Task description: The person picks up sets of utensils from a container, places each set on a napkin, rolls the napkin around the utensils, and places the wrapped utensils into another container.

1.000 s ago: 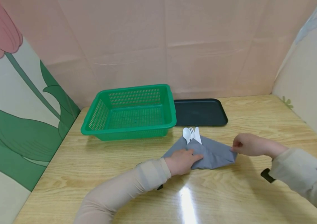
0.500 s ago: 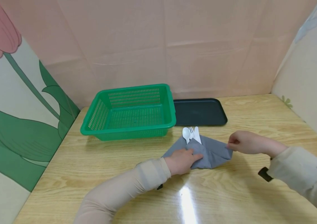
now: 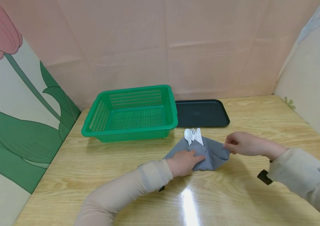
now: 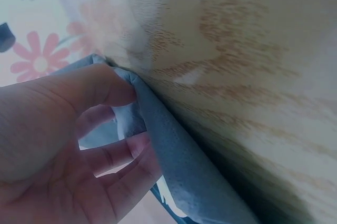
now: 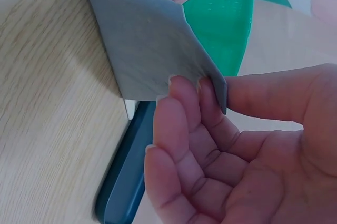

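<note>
A grey cloth napkin (image 3: 215,149) lies folded on the table around a white spoon (image 3: 188,134), fork (image 3: 193,134) and knife (image 3: 199,136). Their heads stick out at the top; their lower parts are covered. My left hand (image 3: 182,163) presses down on the front flap with outstretched fingers. At the right corner, my right hand (image 3: 242,143) pinches the lifted edge between thumb and forefinger. The right wrist view shows this raised grey napkin (image 5: 145,39) standing up from the table, with one white cutlery tip (image 5: 130,109) peeking out below.
Behind and left of the napkin stands a green slatted basket (image 3: 131,129) with nothing in it. A black tray (image 3: 202,113) lies at its right, near the back wall. The wooden table (image 3: 261,119) is bounded by patterned side panels.
My right hand has moved left, bringing the napkin's right corner inward, so the right side looks shorter. My left hand and the cutlery stay in place.
</note>
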